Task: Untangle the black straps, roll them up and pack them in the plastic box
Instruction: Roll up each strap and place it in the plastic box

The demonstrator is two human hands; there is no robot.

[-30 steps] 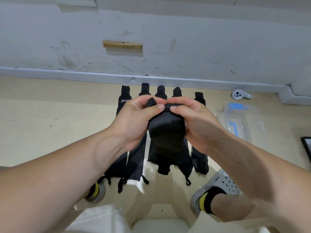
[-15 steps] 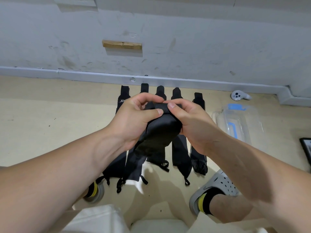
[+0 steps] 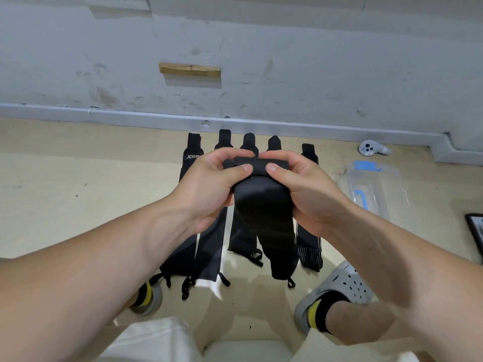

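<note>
Both hands hold one black strap in the air above the floor. My left hand and my right hand pinch its top end, which is curled into a small roll between thumbs and fingers. The rest of that strap hangs straight down towards my feet. Several other black straps lie flat side by side on the beige floor beneath, running from the wall base towards me. The clear plastic box with blue clips sits on the floor to the right of the straps.
A white handheld controller lies by the wall base at the right. A dark framed object shows at the right edge. My grey clogs stand on the floor below the straps. A grey wall closes the far side.
The held strap has swung from hanging left to hanging straight down and longer. Its top end is now curled into a tighter roll between both thumbs.
</note>
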